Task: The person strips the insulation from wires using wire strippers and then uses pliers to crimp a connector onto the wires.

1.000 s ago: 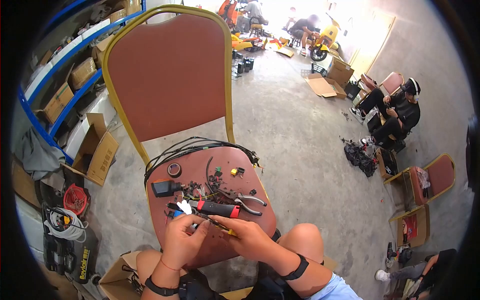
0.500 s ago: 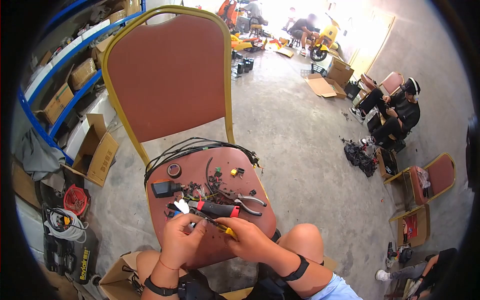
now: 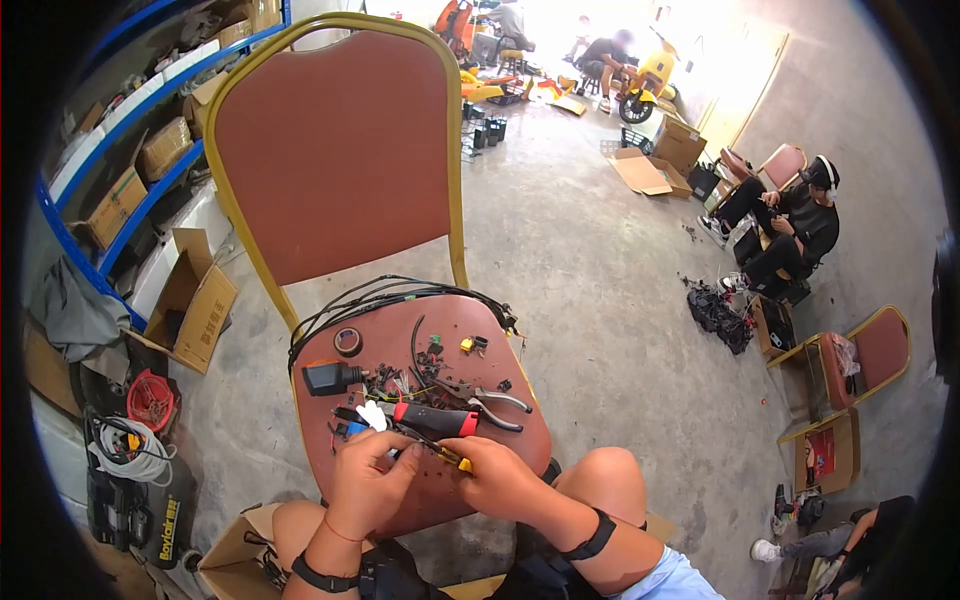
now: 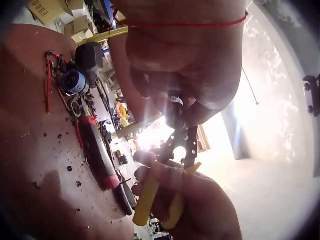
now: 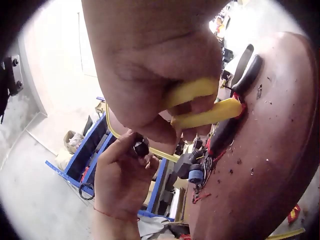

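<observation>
Two hands over the red chair seat [image 3: 500, 440]: left hand [image 3: 365, 480] pinches a small dark connector piece [image 5: 140, 147], right hand [image 3: 497, 478] clenches yellow-handled pliers [image 4: 165, 192] on it; likely mid-crimp or strip, next needing steady squeeze.

Bare forearms, black wrist straps, thin red thread bracelet on left wrist, light blue shorts

Your yellow-handled pliers [image 4: 170, 170] have dark metal jaws and smooth, glossy plastic grips. The chair seat [image 3: 505, 440] under them is matt reddish cloth, gritty with debris; its frame [image 3: 455, 180] looks gold-painted metal.
</observation>
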A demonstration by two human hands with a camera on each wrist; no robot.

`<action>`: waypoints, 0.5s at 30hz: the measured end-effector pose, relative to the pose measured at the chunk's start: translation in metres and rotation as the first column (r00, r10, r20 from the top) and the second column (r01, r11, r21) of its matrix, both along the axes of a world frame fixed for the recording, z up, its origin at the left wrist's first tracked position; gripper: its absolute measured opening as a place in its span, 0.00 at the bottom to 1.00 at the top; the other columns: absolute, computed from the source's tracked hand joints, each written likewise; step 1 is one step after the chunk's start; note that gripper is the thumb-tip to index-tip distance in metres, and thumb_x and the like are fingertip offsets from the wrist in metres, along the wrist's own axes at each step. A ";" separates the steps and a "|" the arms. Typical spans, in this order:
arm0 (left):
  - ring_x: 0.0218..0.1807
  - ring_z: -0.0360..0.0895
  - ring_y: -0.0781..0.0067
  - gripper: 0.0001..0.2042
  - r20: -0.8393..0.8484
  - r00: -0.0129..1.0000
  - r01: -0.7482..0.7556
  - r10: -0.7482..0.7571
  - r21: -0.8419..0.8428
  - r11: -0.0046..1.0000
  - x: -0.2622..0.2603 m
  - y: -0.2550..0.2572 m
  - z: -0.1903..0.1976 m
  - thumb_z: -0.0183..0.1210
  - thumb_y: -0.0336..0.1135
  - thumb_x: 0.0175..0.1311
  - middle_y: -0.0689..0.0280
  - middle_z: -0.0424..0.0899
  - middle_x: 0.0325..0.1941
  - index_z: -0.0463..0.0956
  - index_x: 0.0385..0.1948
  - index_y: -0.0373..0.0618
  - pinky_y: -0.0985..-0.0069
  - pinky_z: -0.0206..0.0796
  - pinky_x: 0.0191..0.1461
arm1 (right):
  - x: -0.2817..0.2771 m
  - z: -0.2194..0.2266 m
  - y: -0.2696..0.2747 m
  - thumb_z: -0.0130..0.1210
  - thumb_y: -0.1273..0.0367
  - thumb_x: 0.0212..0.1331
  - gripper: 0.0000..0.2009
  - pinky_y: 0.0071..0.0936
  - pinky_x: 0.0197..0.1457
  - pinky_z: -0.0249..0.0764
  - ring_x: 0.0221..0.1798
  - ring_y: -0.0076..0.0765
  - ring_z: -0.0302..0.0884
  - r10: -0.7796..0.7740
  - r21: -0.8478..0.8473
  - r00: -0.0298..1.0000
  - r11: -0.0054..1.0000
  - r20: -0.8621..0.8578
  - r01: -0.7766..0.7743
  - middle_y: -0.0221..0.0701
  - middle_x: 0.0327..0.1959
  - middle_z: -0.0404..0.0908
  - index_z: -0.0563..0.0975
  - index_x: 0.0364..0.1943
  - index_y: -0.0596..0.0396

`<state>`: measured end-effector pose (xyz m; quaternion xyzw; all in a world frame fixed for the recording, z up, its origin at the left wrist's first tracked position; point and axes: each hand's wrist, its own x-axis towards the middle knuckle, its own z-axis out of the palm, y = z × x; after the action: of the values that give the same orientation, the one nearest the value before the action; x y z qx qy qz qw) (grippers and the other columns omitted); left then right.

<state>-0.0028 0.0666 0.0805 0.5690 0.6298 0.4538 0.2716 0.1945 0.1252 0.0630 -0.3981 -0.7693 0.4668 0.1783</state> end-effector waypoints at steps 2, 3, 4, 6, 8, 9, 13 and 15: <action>0.24 0.75 0.74 0.05 0.005 1.000 -0.002 0.002 -0.005 1.000 0.001 0.000 0.001 0.70 0.30 0.62 0.63 0.81 0.27 0.86 0.35 0.40 0.74 0.67 0.29 | 0.000 0.000 -0.001 0.56 0.74 0.57 0.23 0.45 0.58 0.78 0.56 0.60 0.82 -0.010 -0.006 1.000 1.000 -0.018 0.010 0.53 0.52 0.84 0.79 0.59 0.61; 0.24 0.75 0.74 0.05 0.008 1.000 -0.003 0.003 -0.008 1.000 0.001 0.000 0.001 0.70 0.30 0.62 0.63 0.81 0.26 0.86 0.34 0.40 0.74 0.67 0.29 | -0.001 0.003 -0.001 0.55 0.74 0.57 0.23 0.45 0.58 0.78 0.56 0.61 0.82 -0.015 -0.032 1.000 0.999 -0.024 0.014 0.54 0.51 0.84 0.78 0.60 0.61; 0.24 0.75 0.74 0.05 0.006 1.000 0.000 0.000 -0.010 1.000 0.001 0.000 0.001 0.70 0.30 0.62 0.63 0.81 0.27 0.86 0.35 0.40 0.75 0.67 0.29 | -0.001 0.006 -0.002 0.55 0.75 0.57 0.23 0.46 0.58 0.78 0.56 0.61 0.82 -0.020 -0.059 0.999 0.998 -0.030 0.018 0.54 0.51 0.84 0.78 0.60 0.61; 0.24 0.76 0.75 0.05 0.002 1.000 0.006 -0.005 -0.013 1.000 0.000 0.000 0.002 0.70 0.30 0.62 0.63 0.82 0.28 0.86 0.35 0.40 0.75 0.68 0.29 | -0.001 0.009 -0.003 0.53 0.75 0.57 0.24 0.46 0.58 0.78 0.55 0.61 0.83 -0.022 -0.101 0.999 0.995 -0.030 0.019 0.54 0.50 0.85 0.78 0.61 0.60; 0.25 0.77 0.76 0.05 0.058 0.998 -0.017 0.019 -0.041 0.999 0.001 0.000 0.002 0.69 0.30 0.63 0.63 0.82 0.29 0.86 0.36 0.40 0.77 0.69 0.30 | -0.001 0.010 -0.003 0.52 0.76 0.57 0.24 0.47 0.58 0.78 0.56 0.61 0.82 -0.019 -0.128 0.999 0.992 -0.031 0.015 0.54 0.50 0.84 0.77 0.61 0.60; 0.25 0.77 0.76 0.05 0.085 0.996 -0.028 0.033 -0.056 0.998 0.001 0.000 0.003 0.69 0.29 0.63 0.63 0.83 0.30 0.86 0.36 0.40 0.77 0.69 0.30 | -0.001 0.011 -0.003 0.51 0.76 0.57 0.25 0.47 0.58 0.78 0.56 0.61 0.82 -0.016 -0.135 0.999 0.991 -0.033 0.012 0.54 0.51 0.84 0.77 0.62 0.59; 0.26 0.78 0.77 0.05 0.044 0.999 -0.006 0.009 -0.050 0.999 0.000 0.000 0.006 0.69 0.29 0.64 0.63 0.83 0.32 0.86 0.36 0.39 0.78 0.70 0.30 | -0.001 0.003 -0.005 0.50 0.77 0.58 0.25 0.48 0.61 0.77 0.59 0.62 0.80 0.002 -0.049 0.999 0.999 -0.048 -0.004 0.53 0.55 0.83 0.76 0.63 0.58; 0.26 0.78 0.77 0.05 0.030 1.000 -0.001 0.002 -0.038 0.999 0.000 0.000 0.004 0.69 0.29 0.64 0.63 0.83 0.31 0.86 0.36 0.39 0.78 0.70 0.30 | -0.001 0.004 -0.005 0.50 0.77 0.58 0.24 0.48 0.61 0.76 0.60 0.62 0.80 -0.010 -0.076 0.999 0.997 -0.043 0.007 0.53 0.55 0.82 0.75 0.62 0.58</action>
<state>-0.0033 0.0665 0.0841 0.5565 0.6344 0.4505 0.2913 0.1939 0.1202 0.0665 -0.3977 -0.7452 0.5035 0.1817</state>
